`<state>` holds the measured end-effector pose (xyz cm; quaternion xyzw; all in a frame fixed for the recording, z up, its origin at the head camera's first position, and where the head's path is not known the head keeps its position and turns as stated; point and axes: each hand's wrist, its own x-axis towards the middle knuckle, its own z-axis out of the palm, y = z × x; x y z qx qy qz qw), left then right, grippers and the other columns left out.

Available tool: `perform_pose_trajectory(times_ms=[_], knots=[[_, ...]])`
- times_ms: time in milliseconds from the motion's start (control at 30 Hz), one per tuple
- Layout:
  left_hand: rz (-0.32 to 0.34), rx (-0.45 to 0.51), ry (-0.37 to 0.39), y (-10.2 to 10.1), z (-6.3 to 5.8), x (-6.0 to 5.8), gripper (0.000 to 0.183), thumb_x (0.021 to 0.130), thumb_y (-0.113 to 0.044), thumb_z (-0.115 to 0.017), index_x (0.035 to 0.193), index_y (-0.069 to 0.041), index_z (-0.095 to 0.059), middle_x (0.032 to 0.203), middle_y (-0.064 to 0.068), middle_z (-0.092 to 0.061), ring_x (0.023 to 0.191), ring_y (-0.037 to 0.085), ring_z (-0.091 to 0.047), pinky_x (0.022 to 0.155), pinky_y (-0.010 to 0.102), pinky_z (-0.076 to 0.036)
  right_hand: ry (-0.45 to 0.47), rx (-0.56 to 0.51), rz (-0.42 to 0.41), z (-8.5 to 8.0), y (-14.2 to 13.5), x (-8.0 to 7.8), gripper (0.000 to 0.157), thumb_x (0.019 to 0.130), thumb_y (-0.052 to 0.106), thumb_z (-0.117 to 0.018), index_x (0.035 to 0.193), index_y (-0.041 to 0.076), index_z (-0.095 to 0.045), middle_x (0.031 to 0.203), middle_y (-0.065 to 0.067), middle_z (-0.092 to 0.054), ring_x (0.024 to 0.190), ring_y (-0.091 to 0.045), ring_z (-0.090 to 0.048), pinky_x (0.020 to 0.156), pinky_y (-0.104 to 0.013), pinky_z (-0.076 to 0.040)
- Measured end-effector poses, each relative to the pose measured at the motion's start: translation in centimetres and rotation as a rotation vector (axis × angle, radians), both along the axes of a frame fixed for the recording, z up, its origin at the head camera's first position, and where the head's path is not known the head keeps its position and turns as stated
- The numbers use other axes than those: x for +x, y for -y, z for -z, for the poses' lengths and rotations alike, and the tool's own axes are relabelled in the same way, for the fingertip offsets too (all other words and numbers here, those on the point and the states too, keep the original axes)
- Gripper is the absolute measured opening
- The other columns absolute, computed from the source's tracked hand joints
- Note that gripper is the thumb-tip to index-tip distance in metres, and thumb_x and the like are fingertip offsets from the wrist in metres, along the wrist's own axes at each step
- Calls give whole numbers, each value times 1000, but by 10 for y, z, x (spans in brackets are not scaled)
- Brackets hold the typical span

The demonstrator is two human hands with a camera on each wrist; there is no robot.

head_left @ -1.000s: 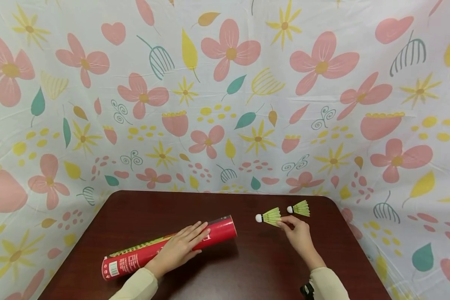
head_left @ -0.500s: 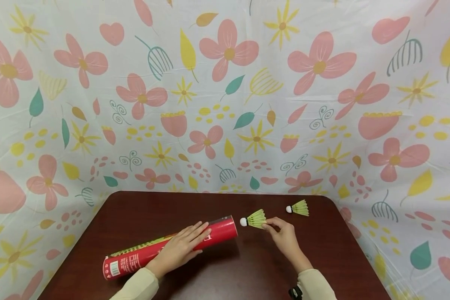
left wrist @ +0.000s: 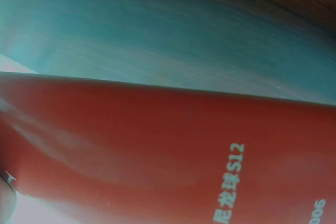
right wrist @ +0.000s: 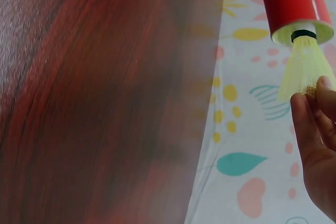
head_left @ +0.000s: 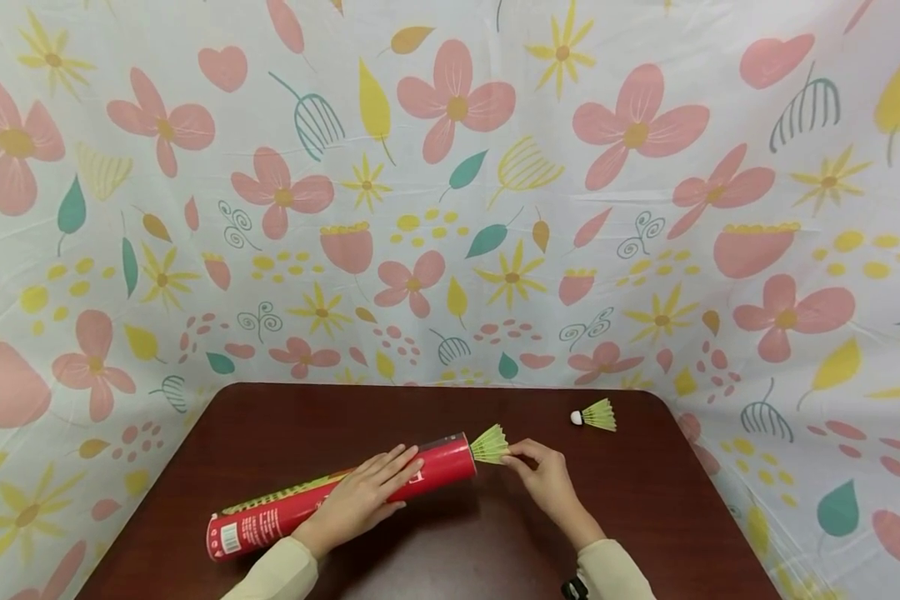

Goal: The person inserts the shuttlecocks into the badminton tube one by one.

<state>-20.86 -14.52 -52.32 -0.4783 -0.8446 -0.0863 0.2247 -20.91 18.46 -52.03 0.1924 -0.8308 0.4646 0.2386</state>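
A red shuttlecock tube (head_left: 438,468) slants across the table, its open end toward the right. My left hand (head_left: 362,493) holds the tube's middle from above, fingers across its upper side and thumb along the near side. Its printed red side (left wrist: 157,145) fills the lower part of the left wrist view. My right hand (head_left: 546,475) pinches the feathered skirt edge of a yellow shuttlecock (head_left: 489,445) between thumb and fingers. In the right wrist view, the shuttlecock (right wrist: 304,66) has its white cork inside the tube's mouth, with the black band at the rim and the skirt outside.
A second yellow shuttlecock (head_left: 597,415) lies near the far right of the dark brown table (head_left: 645,517). Behind the table's far edge hangs a white floral cloth (head_left: 450,208).
My right hand has moved left with the shuttlecock, bringing its cork from the table's right side into the tube's open end. The left hand and tube have stayed nearly still.
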Motion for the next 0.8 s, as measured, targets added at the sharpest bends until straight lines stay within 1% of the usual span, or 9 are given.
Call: perform_pose_trajectory(times_ms=[233,367,467,567,700,800], knots=[[4,15,14,-2,0,1,94,70,-24,-86,149,-10,-36,151,11,-38,134,31,-42,105,43,-40,-8,2,-50,3,11,0,12,78,2,-75,83,13,-73,80,6,-68,70,-3,-61,58,-22,-53],[10,19,24,-3,-1,2,94,71,-24,-86,149,-10,-36,151,11,-38,134,31,-42,105,43,-40,-45,32,-67,4,15,1,13,80,-2,-73,86,10,-73,83,4,-69,74,-5,-63,61,-23,-53],[4,10,38,-4,-2,2,94,73,-24,-85,150,-12,-33,152,11,-36,136,30,-39,108,42,-38,-70,51,-65,4,18,1,15,81,-6,-71,87,8,-72,84,1,-69,75,-8,-64,62,-23,-53],[-1,2,33,-4,-2,2,93,75,-26,-84,151,-12,-32,153,10,-35,139,27,-36,108,41,-37,-37,16,-42,5,21,2,12,83,-3,-70,89,7,-71,83,-2,-69,73,-12,-65,61,-23,-54],[-1,7,6,-4,0,0,94,73,-27,-85,150,-11,-34,151,11,-38,138,26,-37,106,42,-40,32,-63,13,7,25,3,11,82,-1,-72,89,7,-69,80,-1,-69,72,-12,-66,61,-24,-55],[-3,6,5,-3,1,0,95,71,-27,-86,150,-11,-34,152,11,-37,137,27,-38,106,42,-40,34,-84,41,8,27,5,15,78,-4,-74,86,7,-69,79,0,-68,71,-10,-65,61,-24,-56]])
